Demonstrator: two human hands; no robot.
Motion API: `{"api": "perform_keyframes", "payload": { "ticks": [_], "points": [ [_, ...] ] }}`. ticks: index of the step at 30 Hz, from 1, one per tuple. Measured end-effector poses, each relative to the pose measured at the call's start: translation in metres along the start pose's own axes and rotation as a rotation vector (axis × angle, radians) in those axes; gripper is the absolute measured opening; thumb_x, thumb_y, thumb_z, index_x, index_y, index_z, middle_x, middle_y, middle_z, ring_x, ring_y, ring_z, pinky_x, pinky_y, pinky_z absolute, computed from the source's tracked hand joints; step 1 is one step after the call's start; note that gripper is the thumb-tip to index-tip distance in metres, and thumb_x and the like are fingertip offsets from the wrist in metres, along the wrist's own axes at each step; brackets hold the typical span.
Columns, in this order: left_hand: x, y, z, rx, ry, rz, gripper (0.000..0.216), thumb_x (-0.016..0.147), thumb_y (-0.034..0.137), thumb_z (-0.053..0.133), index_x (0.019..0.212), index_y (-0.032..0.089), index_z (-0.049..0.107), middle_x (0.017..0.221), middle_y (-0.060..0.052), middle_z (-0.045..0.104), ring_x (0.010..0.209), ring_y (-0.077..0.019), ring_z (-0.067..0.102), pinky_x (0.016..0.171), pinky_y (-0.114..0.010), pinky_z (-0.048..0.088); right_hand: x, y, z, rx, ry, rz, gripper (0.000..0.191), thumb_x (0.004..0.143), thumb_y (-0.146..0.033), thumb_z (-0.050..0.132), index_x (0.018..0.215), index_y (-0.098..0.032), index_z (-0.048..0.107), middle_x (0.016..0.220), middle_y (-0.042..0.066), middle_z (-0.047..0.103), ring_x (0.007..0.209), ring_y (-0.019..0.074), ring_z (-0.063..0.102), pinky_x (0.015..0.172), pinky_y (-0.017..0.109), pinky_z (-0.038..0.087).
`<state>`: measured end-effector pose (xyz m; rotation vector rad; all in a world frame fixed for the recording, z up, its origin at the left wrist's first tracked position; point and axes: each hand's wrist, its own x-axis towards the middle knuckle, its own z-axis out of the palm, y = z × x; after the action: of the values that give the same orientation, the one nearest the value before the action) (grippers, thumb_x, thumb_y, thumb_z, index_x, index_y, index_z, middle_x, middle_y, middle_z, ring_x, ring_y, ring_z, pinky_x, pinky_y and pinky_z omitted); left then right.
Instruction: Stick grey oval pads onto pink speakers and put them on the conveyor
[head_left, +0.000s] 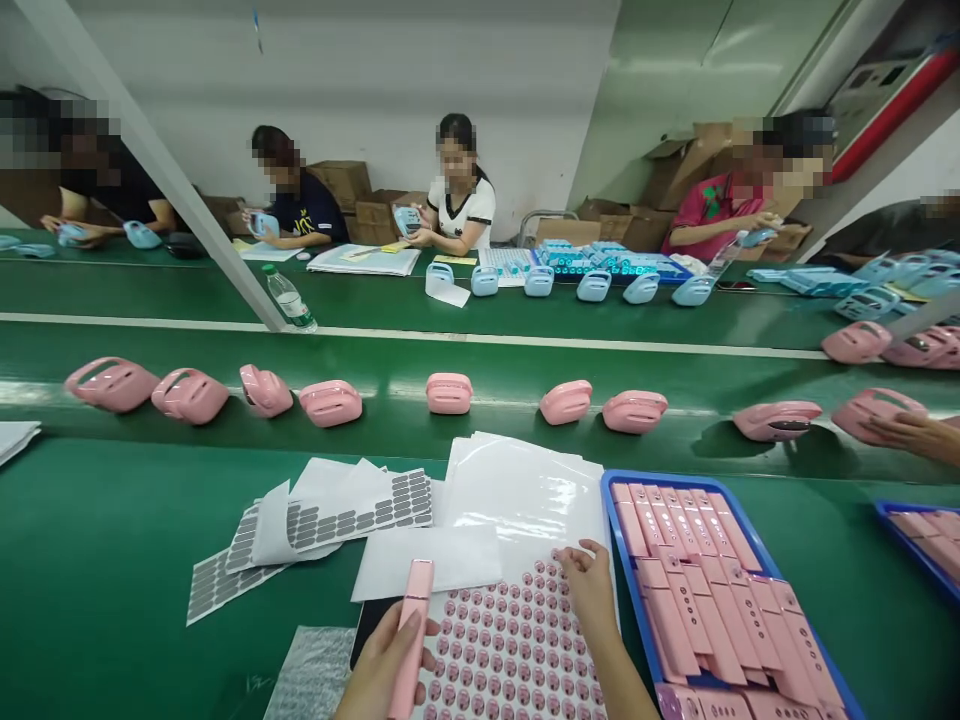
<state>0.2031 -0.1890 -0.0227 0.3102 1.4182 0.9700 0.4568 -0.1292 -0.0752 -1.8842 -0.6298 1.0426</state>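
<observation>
My left hand point(382, 665) grips a long pink plastic strip point(412, 630), held upright near the bottom edge. My right hand point(589, 590) rests with its fingertips on a white sheet of small round pink stickers point(510, 650) lying in front of me. Right of that hand stands a blue tray point(611, 520) packed with more pink strips point(697, 590) in rows.
Grey sticker sheets point(352, 515) and glossy backing sheets point(525, 490) lie ahead. Pink housings point(450, 392) line the conveyor belt; blue housings point(592, 285) and a water bottle point(289, 298) sit beyond. Several people work across the belt. Another person's hand point(911, 435) reaches in at the right.
</observation>
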Motion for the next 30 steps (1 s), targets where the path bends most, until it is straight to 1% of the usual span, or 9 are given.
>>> {"api": "perform_keyframes", "payload": {
  "ticks": [2,5,9,11,16,18,21,24,30],
  "points": [
    [0.001,0.0,0.003,0.013,-0.014,0.02,0.052,0.055,0.055,0.077,0.086,0.017,0.061,0.07,-0.003,0.063,0.053,-0.0134,0.053,0.035,-0.021,0.04,-0.008,-0.005,-0.004,0.074,0.035,0.027,0.024,0.083,-0.022,0.063,0.101,-0.016,0.05,0.08,-0.002,0.059,0.068,0.014,0.059,0.061,0.028,0.049],
    [-0.002,0.003,0.009,0.026,-0.045,-0.003,0.048,0.06,0.054,0.075,0.085,0.015,0.062,0.068,-0.003,0.063,0.052,-0.0114,0.052,0.04,-0.021,0.041,-0.032,-0.016,-0.006,0.181,0.053,0.084,0.04,0.073,-0.033,0.071,0.099,-0.02,0.044,0.076,-0.002,0.062,0.074,0.0175,0.061,0.07,0.032,0.049],
    [-0.022,0.014,0.022,0.055,-0.155,-0.024,0.047,0.068,0.055,0.068,0.091,0.015,0.06,0.071,-0.003,0.065,0.049,-0.01,0.051,0.042,-0.022,0.042,-0.084,-0.039,-0.002,0.343,-0.025,0.123,0.056,0.06,-0.045,0.077,0.097,-0.023,0.041,0.076,-0.002,0.065,0.077,0.0202,0.064,0.075,0.036,0.051],
    [-0.037,0.023,0.029,0.06,-0.249,-0.035,0.048,0.068,0.055,0.068,0.093,0.016,0.058,0.071,-0.003,0.065,0.047,-0.0105,0.051,0.042,-0.023,0.042,-0.111,-0.058,0.001,0.404,-0.069,0.11,0.056,0.061,-0.045,0.077,0.097,-0.024,0.041,0.074,-0.004,0.065,0.076,0.0193,0.064,0.075,0.035,0.05],
    [-0.072,0.043,0.045,0.09,-0.487,-0.112,0.042,0.073,0.051,0.066,0.097,0.019,0.054,0.048,0.001,0.057,0.04,-0.011,0.047,0.04,-0.022,0.039,-0.161,-0.113,-0.002,0.47,-0.168,0.038,0.045,0.068,-0.035,0.075,0.094,-0.027,0.039,0.066,-0.007,0.064,0.068,0.0136,0.06,0.065,0.026,0.047],
    [-0.08,0.047,0.05,0.103,-0.525,-0.119,0.047,0.073,0.052,0.065,0.103,0.018,0.053,0.047,0.0,0.058,0.042,-0.0115,0.048,0.042,-0.022,0.039,-0.17,-0.129,-0.006,0.485,-0.187,0.04,0.046,0.069,-0.031,0.075,0.095,-0.027,0.036,0.066,-0.007,0.064,0.063,0.0125,0.059,0.059,0.024,0.047],
    [-0.088,0.05,0.054,0.136,-0.545,-0.107,0.063,0.072,0.053,0.066,0.121,0.018,0.046,0.049,0.001,0.058,0.044,-0.0116,0.049,0.044,-0.022,0.04,-0.178,-0.141,-0.01,0.497,-0.196,0.059,0.049,0.069,-0.029,0.074,0.096,-0.027,0.033,0.066,-0.007,0.064,0.059,0.0129,0.058,0.053,0.023,0.046],
    [-0.092,0.051,0.057,0.15,-0.566,-0.101,0.071,0.071,0.055,0.066,0.127,0.016,0.042,0.051,0.001,0.057,0.046,-0.0117,0.048,0.044,-0.023,0.039,-0.181,-0.143,-0.013,0.466,-0.193,0.054,0.049,0.07,-0.028,0.072,0.097,-0.028,0.031,0.068,-0.007,0.064,0.064,0.0153,0.059,0.055,0.026,0.047],
    [-0.095,0.053,0.061,0.209,-0.546,-0.087,0.075,0.07,0.056,0.066,0.128,0.015,0.041,0.055,0.001,0.058,0.046,-0.0116,0.049,0.045,-0.023,0.039,-0.187,-0.146,-0.016,0.34,-0.163,0.036,0.044,0.073,-0.029,0.068,0.097,-0.029,0.031,0.073,-0.006,0.064,0.073,0.0173,0.06,0.063,0.03,0.047]
  ]
}}
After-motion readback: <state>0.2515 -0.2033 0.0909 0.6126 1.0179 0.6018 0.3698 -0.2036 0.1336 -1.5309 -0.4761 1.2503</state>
